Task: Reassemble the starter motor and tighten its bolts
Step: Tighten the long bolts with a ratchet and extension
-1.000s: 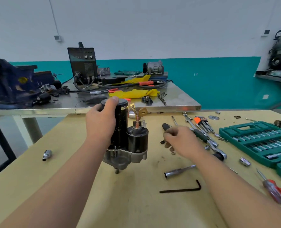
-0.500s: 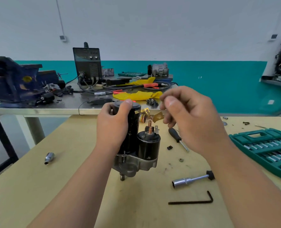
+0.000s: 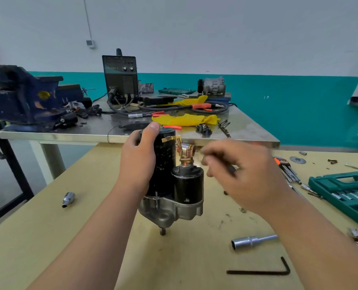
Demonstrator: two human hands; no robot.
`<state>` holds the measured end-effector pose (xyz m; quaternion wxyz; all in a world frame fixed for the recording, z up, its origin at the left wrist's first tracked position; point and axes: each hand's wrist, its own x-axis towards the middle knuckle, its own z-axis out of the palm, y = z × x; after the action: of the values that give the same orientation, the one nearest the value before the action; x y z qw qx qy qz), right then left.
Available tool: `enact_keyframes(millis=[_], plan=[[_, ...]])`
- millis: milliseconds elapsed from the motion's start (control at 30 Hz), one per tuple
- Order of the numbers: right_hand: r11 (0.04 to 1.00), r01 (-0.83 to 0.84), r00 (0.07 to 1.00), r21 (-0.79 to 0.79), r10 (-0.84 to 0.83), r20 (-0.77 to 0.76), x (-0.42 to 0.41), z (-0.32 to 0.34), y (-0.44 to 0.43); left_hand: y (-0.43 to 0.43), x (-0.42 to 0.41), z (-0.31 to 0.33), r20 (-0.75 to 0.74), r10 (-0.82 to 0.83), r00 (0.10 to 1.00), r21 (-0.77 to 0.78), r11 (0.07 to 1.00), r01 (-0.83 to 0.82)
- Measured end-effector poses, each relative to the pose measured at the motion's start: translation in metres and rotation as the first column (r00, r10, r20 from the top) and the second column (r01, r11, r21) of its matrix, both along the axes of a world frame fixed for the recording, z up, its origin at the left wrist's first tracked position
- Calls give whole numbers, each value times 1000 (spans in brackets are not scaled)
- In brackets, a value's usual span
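The starter motor [image 3: 186, 185] stands on the bench [image 3: 37, 248] before me, with a socket [image 3: 68, 199] to its left, the hex key [image 3: 257, 272] and socket case [image 3: 345, 189] to its right, and the vise [image 3: 21, 97] behind.

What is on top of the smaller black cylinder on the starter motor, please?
A copper stud with a brass strap rises from the cylinder. The blurred right hand hides whatever it may hold beside the stud.

blue vise [image 3: 23, 97], welder [image 3: 121, 78], yellow cloth [image 3: 184, 119]
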<state>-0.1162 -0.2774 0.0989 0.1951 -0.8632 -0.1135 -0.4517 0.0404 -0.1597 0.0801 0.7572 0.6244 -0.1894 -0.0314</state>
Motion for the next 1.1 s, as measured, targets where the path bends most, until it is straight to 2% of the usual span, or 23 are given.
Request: enact_keyframes(millis=[67,100,200,400,567,700,833,967,1100], plan=[[923,-10,994,385,52,-97,3,9,0,1,0,1,-1,-36,999,-4,999,36],[872,10,981,489,85,-172,6,14,-3,2,-1,2,-8,-69,998,-10,998,69],[815,15,922,580,213,-323,12,25,-7,5,1,1,-8,-213,977,-31,977,212],[661,-56,880,748,387,-276,19,19,3,10,3,-4,94,-427,899,-50,900,432],[794,-28,948,608,214,-236,11,14,20,10,3,-4,124,-479,869,-51,872,487],[955,60,983,291,-5,-183,8,10,34,10,3,-4,130,-477,869,-76,869,488],[990,60,980,128,-34,-197,6,10,37,12,1,-2,116,-459,881,-80,879,469],[993,35,972,117,-7,-234,0,14,30,12,-1,0,101,-460,882,-76,880,468],[997,75,992,-35,-78,-99,1,12,28,11,0,-2,82,-493,866,-82,863,498]])
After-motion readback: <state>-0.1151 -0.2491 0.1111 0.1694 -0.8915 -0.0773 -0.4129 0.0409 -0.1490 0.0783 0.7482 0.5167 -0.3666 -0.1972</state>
